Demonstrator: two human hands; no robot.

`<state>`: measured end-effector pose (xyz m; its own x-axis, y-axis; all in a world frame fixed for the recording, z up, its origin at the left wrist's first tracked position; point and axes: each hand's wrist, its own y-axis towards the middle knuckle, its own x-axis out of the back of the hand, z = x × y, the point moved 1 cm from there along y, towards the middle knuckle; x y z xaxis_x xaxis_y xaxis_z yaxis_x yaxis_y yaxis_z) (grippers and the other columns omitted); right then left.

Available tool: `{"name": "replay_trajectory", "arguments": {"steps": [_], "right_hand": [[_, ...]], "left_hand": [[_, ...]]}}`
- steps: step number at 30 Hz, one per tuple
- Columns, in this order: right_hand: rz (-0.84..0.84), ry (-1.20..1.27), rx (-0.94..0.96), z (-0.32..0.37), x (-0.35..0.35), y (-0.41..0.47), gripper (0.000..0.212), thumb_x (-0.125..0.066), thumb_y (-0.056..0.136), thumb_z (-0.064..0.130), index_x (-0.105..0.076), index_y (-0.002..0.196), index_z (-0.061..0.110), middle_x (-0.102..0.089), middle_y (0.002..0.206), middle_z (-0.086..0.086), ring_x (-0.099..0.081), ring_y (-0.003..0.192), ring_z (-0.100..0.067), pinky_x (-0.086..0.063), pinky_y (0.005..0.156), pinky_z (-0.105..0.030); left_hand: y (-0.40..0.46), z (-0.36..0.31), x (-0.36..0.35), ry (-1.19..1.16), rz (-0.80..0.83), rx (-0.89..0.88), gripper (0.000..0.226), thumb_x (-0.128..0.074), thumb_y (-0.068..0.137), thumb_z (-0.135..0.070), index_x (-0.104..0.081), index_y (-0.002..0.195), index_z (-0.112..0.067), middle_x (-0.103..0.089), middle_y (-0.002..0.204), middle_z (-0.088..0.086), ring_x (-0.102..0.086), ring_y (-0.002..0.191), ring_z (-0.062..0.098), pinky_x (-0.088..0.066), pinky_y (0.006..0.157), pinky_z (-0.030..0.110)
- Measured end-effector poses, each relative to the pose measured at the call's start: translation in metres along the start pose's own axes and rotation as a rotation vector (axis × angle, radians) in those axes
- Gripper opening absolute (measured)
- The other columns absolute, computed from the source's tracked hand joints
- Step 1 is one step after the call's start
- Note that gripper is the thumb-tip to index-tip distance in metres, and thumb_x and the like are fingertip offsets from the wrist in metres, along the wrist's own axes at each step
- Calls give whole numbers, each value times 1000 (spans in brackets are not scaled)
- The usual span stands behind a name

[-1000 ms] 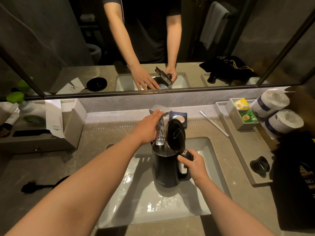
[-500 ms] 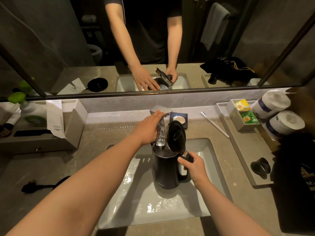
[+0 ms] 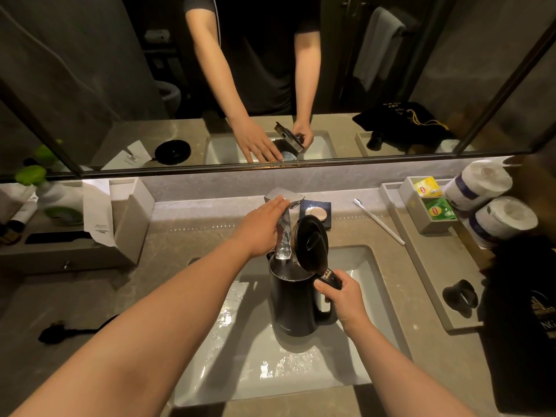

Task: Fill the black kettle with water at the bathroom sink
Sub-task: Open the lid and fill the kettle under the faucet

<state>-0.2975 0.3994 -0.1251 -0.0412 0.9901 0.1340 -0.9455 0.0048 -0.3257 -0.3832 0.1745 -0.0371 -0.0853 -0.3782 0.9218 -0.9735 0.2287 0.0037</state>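
Note:
The black kettle (image 3: 293, 302) stands upright in the white sink basin (image 3: 240, 365), its round lid (image 3: 311, 246) flipped up and open. My right hand (image 3: 343, 299) grips the kettle's handle from the right. A stream of water (image 3: 283, 240) falls from the metal tap (image 3: 284, 196) straight into the kettle's mouth. My left hand (image 3: 260, 228) rests flat against the tap's left side, fingers reaching up to its head. The water level inside is hard to make out.
A grey tray (image 3: 433, 284) on the right holds tea bags (image 3: 437, 209), two paper rolls (image 3: 493, 206) and a black ring-shaped object (image 3: 460, 297). A toothbrush (image 3: 379, 221) lies behind the basin. A box organiser (image 3: 75, 233) stands left; a black plug (image 3: 55, 332) lies on the counter.
Almost nothing differs: water keeps running into the kettle, and both hands hold their places on the tap and the handle.

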Motion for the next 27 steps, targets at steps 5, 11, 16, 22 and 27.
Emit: {"name": "replay_trajectory", "arguments": {"steps": [5,11,16,22,27], "right_hand": [[-1,-6,6,-1,0,0,15,-78,79,21,-68,90,18,-68,84,-2,-61,77,-21,-49,65,-32],[4,-6,9,-3,1,1,16,-79,78,21,-69,89,17,-67,82,-3,-62,77,-23,-51,63,-33],[17,9,26,-2,1,0,25,-79,70,28,-69,87,13,-67,77,-3,-61,73,-22,-51,66,-38],[26,14,37,-2,-1,0,28,-78,66,32,-68,84,12,-64,69,4,-59,69,-17,-50,65,-37],[32,13,41,-1,-1,0,28,-78,67,32,-69,86,13,-65,70,5,-61,71,-18,-51,67,-38]], "left_hand": [[1,-1,3,-3,6,12,70,-46,89,-6,-20,152,-22,-17,162,1,-22,145,21,-23,117,38],[1,-5,6,-56,14,34,67,-46,91,-8,-22,152,-24,-24,160,0,-30,141,21,-29,111,36],[1,-3,7,-87,35,40,66,-48,91,-9,-25,150,-28,-29,158,-2,-35,139,21,-34,109,36],[2,0,8,-48,67,13,72,-48,90,-1,-23,152,-28,-17,161,-3,-21,145,18,-22,115,35],[1,-4,2,41,152,-65,71,-52,91,0,-23,151,-25,-14,162,-2,-8,148,17,-18,118,38]]}}
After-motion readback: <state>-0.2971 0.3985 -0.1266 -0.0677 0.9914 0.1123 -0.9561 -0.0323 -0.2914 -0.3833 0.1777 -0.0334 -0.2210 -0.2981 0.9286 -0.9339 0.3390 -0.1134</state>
